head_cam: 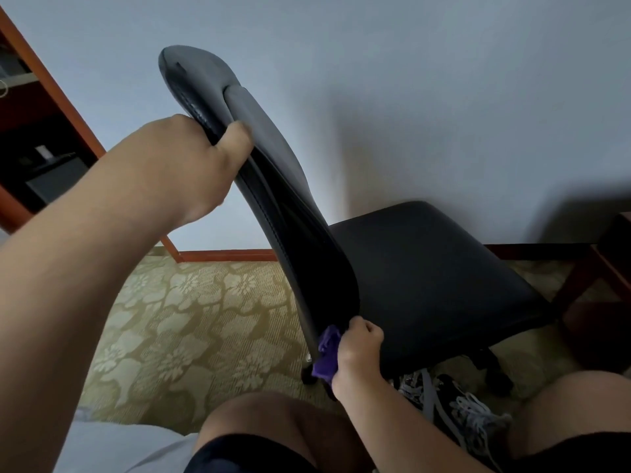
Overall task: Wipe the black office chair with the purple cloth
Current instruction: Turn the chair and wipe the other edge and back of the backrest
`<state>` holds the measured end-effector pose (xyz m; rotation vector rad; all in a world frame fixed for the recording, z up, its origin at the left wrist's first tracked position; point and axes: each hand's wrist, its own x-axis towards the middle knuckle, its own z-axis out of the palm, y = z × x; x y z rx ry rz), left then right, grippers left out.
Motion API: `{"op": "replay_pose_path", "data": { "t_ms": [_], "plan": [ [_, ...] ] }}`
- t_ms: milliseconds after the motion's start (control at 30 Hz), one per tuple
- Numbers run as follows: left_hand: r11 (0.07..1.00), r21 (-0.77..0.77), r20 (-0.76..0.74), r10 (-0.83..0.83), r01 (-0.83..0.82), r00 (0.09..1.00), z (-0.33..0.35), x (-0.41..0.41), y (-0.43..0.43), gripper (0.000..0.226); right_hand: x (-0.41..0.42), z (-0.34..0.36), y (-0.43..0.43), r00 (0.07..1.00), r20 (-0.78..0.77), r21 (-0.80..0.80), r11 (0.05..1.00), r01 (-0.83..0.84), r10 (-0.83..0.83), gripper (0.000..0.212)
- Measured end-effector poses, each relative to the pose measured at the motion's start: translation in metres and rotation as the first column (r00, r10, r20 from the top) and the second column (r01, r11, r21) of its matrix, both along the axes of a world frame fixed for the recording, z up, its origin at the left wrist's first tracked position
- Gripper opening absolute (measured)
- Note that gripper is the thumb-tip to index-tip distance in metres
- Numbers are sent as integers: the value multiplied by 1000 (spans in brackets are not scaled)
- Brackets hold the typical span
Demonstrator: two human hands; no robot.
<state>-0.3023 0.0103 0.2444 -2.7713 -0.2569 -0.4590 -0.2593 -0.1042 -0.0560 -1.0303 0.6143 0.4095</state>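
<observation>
The black office chair (426,268) stands in front of me, seen side-on, its seat to the right and its curved backrest rising up to the left. My left hand (191,165) grips the edge of the backrest near its top, thumb on the near side. My right hand (358,343) holds the bunched purple cloth (326,356) against the bottom edge of the backrest, where it meets the seat. Most of the cloth is hidden between my hand and the chair.
A plain white wall (444,97) is close behind the chair. A dark wooden cabinet (37,131) stands at the left, a wooden table leg (580,278) at the right. Patterned green carpet (191,319) covers the floor. My knees and a laced shoe (461,411) fill the bottom.
</observation>
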Motion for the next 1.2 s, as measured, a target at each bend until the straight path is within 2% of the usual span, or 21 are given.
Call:
{"op": "replay_pose_path", "data": {
  "t_ms": [67,100,200,267,300,367,400,433,467,500,567,600,667,700,767,867,933,1033,1100,1133,1200],
  "plan": [
    [1000,-8,7,23,-23,1000,0,0,-4,41,-6,39,2,995,84,37,998,58,-61,12],
    [999,-22,4,40,-40,999,0,0,-6,40,-9,60,3,980,182,54,996,66,-75,16],
    [989,-130,24,69,-65,997,-1,-4,-4,25,-13,117,6,866,498,70,998,10,-43,22],
    [978,-162,13,137,-133,991,-2,-6,-6,21,-13,138,7,781,625,48,998,-36,-2,20],
    [970,-205,17,139,-133,990,-2,-6,-7,27,-14,141,7,739,674,40,998,-46,7,19],
    [916,-378,114,189,-134,975,-1,-5,-7,53,-14,134,5,633,774,-36,999,-4,30,20],
    [924,-357,102,186,-138,977,-1,-7,-8,52,-15,123,2,579,813,-97,995,27,63,23],
    [962,-241,57,147,-129,988,-1,-7,-7,41,-17,107,0,545,832,-149,988,47,100,26],
    [986,-122,-10,110,-110,994,-1,-7,-7,28,-18,88,-3,547,826,-192,980,46,136,28],
    [994,-66,-14,91,-91,996,-2,-5,-3,24,-19,65,-5,584,793,-235,971,32,173,32],
    [985,-168,34,53,-47,998,0,-5,-4,33,-20,15,-11,714,653,-356,934,-7,254,36],
    [986,-163,49,38,-29,998,0,-3,-1,35,-21,-7,-15,787,541,-400,914,-69,296,32],
    [993,-114,44,49,-44,998,-2,-1,-2,34,-20,-36,-21,905,263,-350,907,-233,334,20],
    [994,-99,32,41,-38,999,-3,-2,-1,34,-18,-43,-22,924,177,-295,914,-278,339,17],
    [996,-77,43,39,-35,998,-4,-1,2,34,-12,-38,-19,930,199,-226,938,-265,310,12],
    [991,-133,57,41,-34,998,-2,2,0,36,-8,9,-12,920,336,-83,979,-185,202,11],
    [979,-196,63,68,-54,996,-2,4,0,35,-10,49,-9,871,460,-61,985,-164,174,13],
    [944,-306,77,150,-120,986,-3,2,4,22,-10,106,-4,713,675,-124,981,-147,192,21],
    [899,-422,110,183,-121,977,-4,4,9,56,-7,141,0,582,790,-134,981,-138,190,29],
    [888,-445,126,192,-117,973,-5,6,13,65,-4,156,4,516,837,-142,982,-122,185,35],
    [900,-423,142,182,-107,973,-6,7,15,69,0,182,12,394,903,-149,985,-91,173,47]
  ]
}}
